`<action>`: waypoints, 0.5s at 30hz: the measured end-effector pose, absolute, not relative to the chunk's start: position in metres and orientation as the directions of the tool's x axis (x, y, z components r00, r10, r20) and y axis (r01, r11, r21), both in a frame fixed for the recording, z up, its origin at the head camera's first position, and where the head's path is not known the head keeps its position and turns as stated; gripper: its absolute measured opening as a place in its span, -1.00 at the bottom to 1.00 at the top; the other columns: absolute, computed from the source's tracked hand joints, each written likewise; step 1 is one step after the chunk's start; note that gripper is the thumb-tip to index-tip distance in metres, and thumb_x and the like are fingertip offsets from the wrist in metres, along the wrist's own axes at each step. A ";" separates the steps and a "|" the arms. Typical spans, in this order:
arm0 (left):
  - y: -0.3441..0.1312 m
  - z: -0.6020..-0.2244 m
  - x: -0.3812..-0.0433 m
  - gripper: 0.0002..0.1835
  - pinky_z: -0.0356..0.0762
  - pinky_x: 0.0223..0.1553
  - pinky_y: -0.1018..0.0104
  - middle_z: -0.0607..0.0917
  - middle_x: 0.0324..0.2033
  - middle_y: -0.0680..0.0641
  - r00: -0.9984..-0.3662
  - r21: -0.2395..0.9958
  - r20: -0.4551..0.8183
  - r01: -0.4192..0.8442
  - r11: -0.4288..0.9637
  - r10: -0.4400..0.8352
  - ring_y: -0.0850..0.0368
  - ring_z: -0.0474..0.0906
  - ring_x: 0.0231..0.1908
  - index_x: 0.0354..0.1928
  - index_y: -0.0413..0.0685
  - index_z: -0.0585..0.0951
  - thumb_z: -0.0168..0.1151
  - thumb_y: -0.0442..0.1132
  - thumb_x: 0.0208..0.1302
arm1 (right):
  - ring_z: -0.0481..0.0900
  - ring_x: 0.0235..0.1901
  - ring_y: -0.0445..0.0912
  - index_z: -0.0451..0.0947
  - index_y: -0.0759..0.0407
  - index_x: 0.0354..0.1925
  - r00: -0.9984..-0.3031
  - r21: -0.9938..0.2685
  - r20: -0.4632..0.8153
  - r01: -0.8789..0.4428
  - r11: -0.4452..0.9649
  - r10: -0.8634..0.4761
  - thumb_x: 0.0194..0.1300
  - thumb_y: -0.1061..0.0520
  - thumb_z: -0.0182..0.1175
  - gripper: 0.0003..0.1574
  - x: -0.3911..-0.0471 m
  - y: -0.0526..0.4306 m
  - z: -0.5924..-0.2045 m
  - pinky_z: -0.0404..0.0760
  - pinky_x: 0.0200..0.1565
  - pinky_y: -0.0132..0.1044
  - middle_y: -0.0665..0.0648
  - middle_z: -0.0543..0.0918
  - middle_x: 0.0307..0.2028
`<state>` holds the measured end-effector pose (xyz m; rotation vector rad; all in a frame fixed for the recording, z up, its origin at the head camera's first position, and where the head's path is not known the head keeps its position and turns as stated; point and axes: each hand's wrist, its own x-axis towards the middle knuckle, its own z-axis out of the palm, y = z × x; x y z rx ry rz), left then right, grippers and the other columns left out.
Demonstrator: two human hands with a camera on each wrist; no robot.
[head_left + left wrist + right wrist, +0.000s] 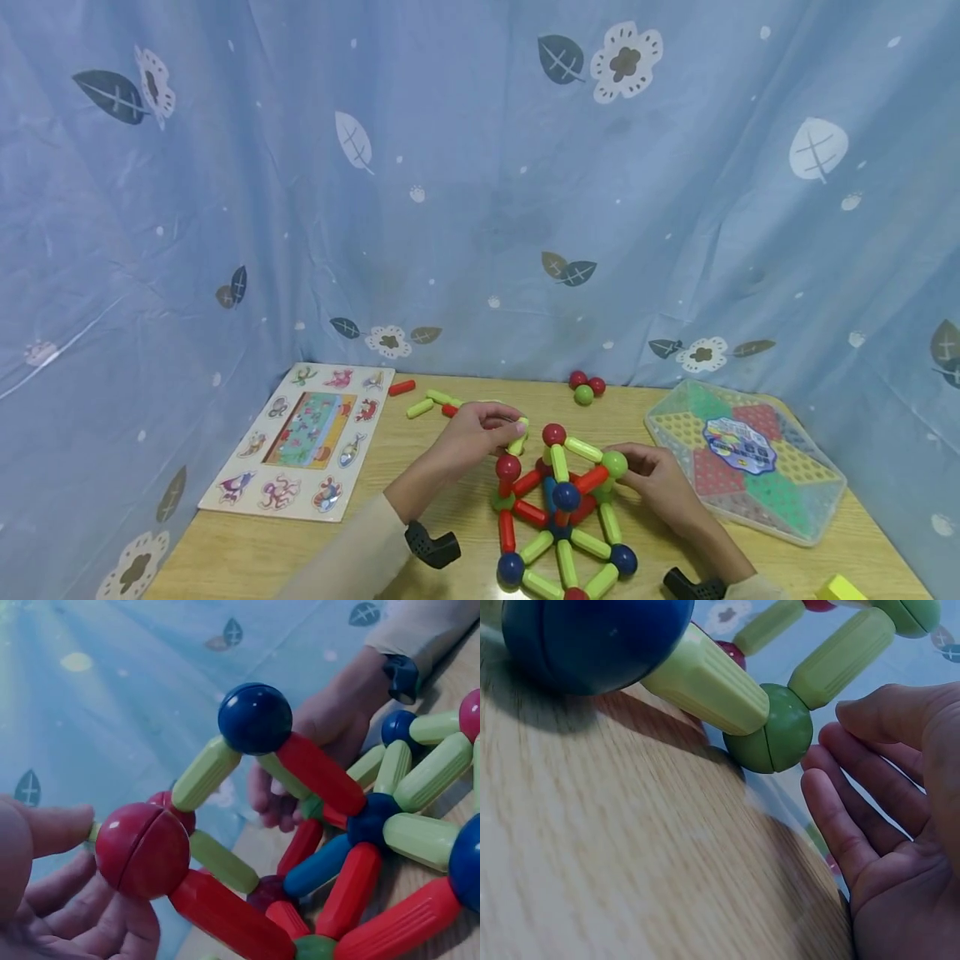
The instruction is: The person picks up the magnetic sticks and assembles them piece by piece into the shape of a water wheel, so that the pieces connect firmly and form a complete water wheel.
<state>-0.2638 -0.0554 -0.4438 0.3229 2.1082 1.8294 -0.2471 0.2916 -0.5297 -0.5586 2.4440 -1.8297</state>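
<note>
A frame of magnetic rods and balls point(561, 530) stands on the table, with red, yellow-green and blue rods between its balls. At its far left, my left hand point(480, 433) pinches a yellow-green rod point(517, 438) just above a red ball point(507, 467). The left wrist view has that red ball point(142, 850) close to the thumb, hiding most of the rod. On the other side, my right hand point(660, 487) is beside a light green ball point(615, 464). Its fingers point(870, 787) are loosely bent near a darker green ball point(769, 729). A dark blue ball point(566, 497) tops the frame.
Several loose rods point(420, 408) lie behind my left hand. Two red balls and a green ball point(583, 395) sit near the curtain. A picture puzzle board point(300, 442) is at left, a clear hexagonal game box point(746, 458) at right. A yellow block point(840, 588) is at the front right.
</note>
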 end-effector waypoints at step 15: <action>-0.038 -0.437 -0.268 -0.64 0.65 -0.17 0.28 0.83 -0.13 -0.05 -0.880 0.951 -0.186 -0.050 0.305 0.438 0.10 0.75 -0.13 0.19 -0.05 0.74 0.47 -0.08 0.48 | 0.80 -0.03 -0.25 0.66 0.48 0.21 -0.926 -0.942 0.187 -0.264 0.209 -0.328 0.57 0.27 0.29 -0.64 -0.246 0.293 -0.529 0.75 0.03 -0.37 -0.12 0.87 -0.04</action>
